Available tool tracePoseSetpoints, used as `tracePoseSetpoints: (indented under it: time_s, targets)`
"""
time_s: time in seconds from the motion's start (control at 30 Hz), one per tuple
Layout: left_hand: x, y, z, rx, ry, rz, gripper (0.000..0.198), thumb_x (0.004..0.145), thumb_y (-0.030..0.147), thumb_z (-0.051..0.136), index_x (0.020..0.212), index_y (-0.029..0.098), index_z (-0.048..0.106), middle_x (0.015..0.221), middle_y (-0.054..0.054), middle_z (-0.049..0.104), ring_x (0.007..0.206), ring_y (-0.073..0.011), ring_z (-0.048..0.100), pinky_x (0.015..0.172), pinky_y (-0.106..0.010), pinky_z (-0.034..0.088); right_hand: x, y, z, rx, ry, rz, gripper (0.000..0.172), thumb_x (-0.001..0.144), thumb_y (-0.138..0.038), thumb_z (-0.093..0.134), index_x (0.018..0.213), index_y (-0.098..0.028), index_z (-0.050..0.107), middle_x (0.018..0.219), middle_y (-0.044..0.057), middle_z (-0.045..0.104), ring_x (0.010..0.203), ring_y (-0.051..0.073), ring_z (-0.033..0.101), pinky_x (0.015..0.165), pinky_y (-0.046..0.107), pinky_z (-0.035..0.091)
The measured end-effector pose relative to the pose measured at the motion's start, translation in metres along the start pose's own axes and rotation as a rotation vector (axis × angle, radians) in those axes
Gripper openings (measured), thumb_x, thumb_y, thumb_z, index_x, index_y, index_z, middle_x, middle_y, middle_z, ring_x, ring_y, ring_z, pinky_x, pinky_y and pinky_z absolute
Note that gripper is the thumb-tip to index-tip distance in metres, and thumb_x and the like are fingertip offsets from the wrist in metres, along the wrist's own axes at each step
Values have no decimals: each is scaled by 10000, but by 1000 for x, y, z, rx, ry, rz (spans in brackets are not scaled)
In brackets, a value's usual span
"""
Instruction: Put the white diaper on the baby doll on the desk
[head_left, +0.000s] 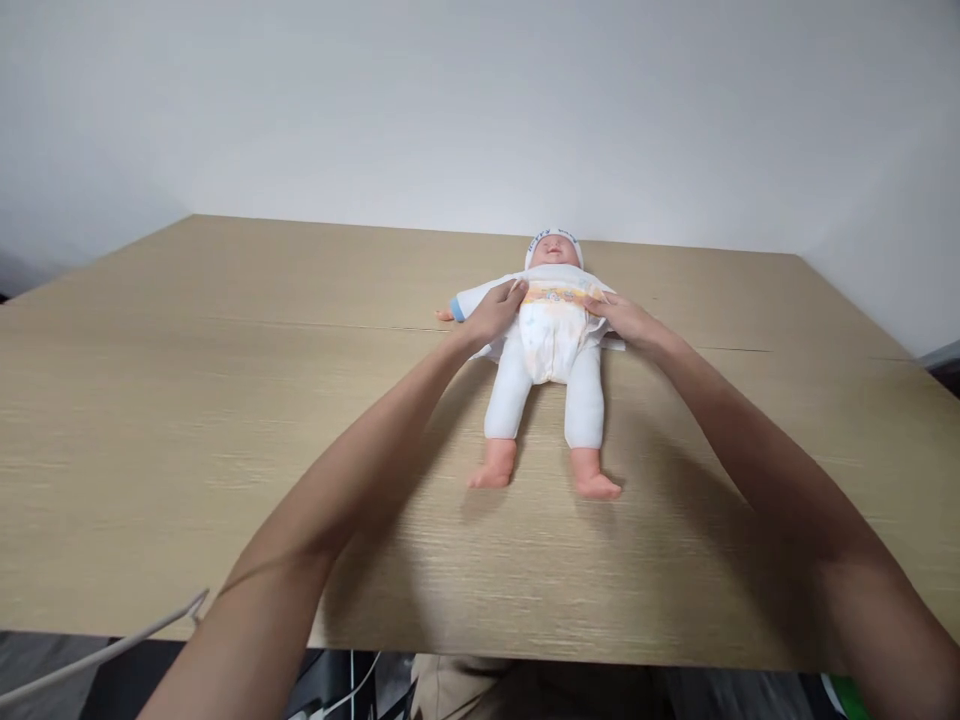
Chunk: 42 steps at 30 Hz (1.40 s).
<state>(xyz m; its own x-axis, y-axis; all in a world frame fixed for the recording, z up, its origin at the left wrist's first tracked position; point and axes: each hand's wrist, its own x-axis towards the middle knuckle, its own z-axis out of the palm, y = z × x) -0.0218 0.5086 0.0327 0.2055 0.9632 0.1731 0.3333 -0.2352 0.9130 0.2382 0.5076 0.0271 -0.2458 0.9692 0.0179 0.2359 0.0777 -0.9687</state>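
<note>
A baby doll [553,395] lies on its back on the wooden table [187,400], head away from me, feet toward me. It wears white clothes, a white cap and a diaper [553,335] with an orange waistband. My left hand [495,312] rests on the diaper's left side at the waist, fingers pressed on the band. My right hand [626,318] presses the diaper's right side the same way. Both arms reach out over the table.
The table runs wide to both sides and meets a plain white wall behind. A white cable [97,655] hangs at the near left edge. Below the front edge are cords and a green thing [847,698].
</note>
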Motion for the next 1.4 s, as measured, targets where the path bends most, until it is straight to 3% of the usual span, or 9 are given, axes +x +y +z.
tracePoseSetpoints:
  time_s: [0.13,0.3,0.47,0.67,0.73,0.83,1.03,1.2,1.4]
  targets:
    - [-2,-5,3,-110,-22,-81,412,1116,515,562,876,187,631,868,-52,666,860,-223,619,846,-337,507,-8,1,2,165,-12,118,380,902,-517,871,1135,-222,819,1375,102,812,1319,310,733,1196,484,560]
    - [-34,0,-7,-97,-82,-153,543,1067,636,625,747,209,525,701,-3,519,635,-148,463,634,-292,387,-45,-5,3,172,-107,170,559,835,-674,915,1178,-240,837,1348,96,824,1283,333,753,1122,462,619]
    - [-53,15,-13,28,-57,-213,596,1056,643,616,675,222,438,615,17,412,562,-127,367,576,-285,293,-67,-5,-3,-15,-73,71,547,899,-738,816,1144,-249,812,1205,93,839,1106,300,780,949,412,649]
    - [-47,20,-12,354,92,-74,475,1073,541,567,724,219,570,685,-13,594,723,-205,583,757,-334,447,-97,12,-18,-645,457,-293,260,973,-393,682,1135,-201,751,989,73,764,758,218,665,773,384,547]
    - [-44,20,-13,506,214,35,280,1047,423,618,858,222,664,921,-58,742,896,-259,669,942,-424,493,-114,21,-20,-708,468,-321,250,1002,-385,656,1152,-199,732,976,67,747,709,206,639,730,371,522]
    - [-42,32,-8,640,325,231,148,1040,319,627,1107,239,733,1286,-115,755,1176,-327,674,1141,-540,442,-132,32,-18,-790,397,-312,265,1032,-406,647,1185,-200,713,1021,87,754,769,236,676,759,378,525]
    - [-48,67,34,643,-45,594,237,1099,403,619,1209,235,743,1521,-111,661,1447,-332,557,1247,-521,409,-126,36,-5,-1064,281,-209,230,1055,-370,623,1181,-195,704,1194,141,767,1004,322,696,778,390,481]
    - [-51,60,55,708,-204,510,243,1068,431,678,1167,235,781,1492,-89,709,1419,-353,564,1232,-546,419,-120,40,0,-1107,302,-158,167,1050,-357,622,1089,-209,690,1130,138,759,1016,322,655,791,389,452]
    - [-51,54,52,671,-152,426,238,1014,381,698,1194,241,767,1411,-94,750,1367,-367,579,1147,-550,487,-114,50,-7,-906,333,10,258,942,-497,731,964,-252,654,851,59,707,873,291,647,734,357,432]
